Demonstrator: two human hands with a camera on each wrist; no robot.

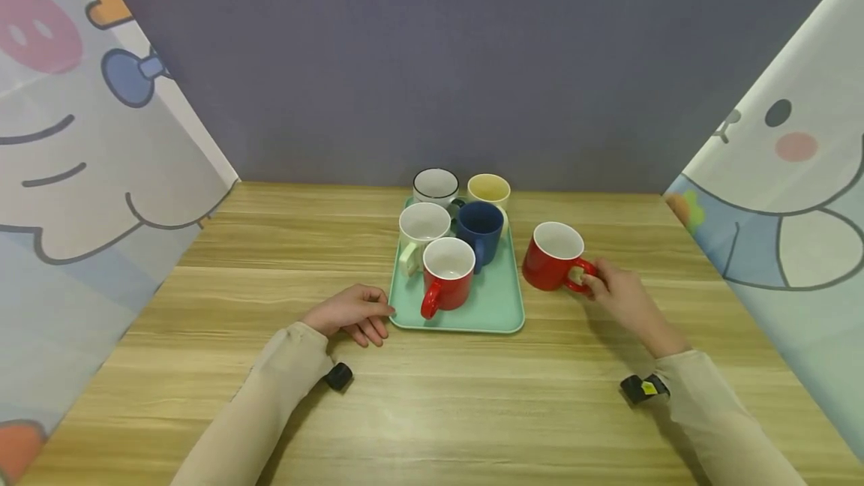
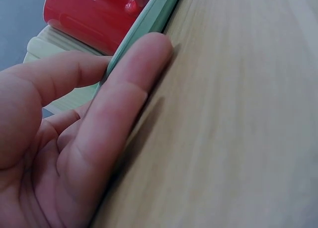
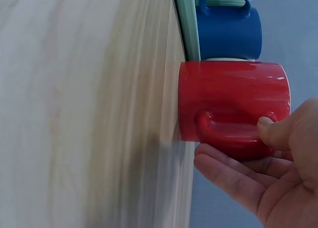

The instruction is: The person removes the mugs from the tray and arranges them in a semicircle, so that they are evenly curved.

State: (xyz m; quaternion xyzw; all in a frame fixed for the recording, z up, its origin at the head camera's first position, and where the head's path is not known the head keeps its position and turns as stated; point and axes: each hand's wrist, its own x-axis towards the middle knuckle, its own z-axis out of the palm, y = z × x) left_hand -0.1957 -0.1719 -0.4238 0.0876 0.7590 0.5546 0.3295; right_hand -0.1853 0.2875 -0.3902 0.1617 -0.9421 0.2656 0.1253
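My right hand (image 1: 624,298) pinches the handle of a red mug (image 1: 550,261), thumb on top and fingers underneath. That mug is upright, just right of a mint-green tray (image 1: 496,306); whether its base touches the table is hard to tell. My left hand (image 1: 351,313) is at the tray's front left corner, its thumb on the rim and a finger along the outer side in the left wrist view. On the tray stand a second red mug (image 1: 448,276), a blue mug (image 1: 481,231), a pale green mug (image 1: 421,227), a black-rimmed white mug (image 1: 435,186) and a yellow mug (image 1: 489,190).
The tray rests on a wood-grain table (image 1: 459,418). Behind it rises a grey wall (image 1: 432,58). Panels printed with cartoon animals flank the table, one on the left (image 1: 135,171) and one on the right (image 1: 796,178).
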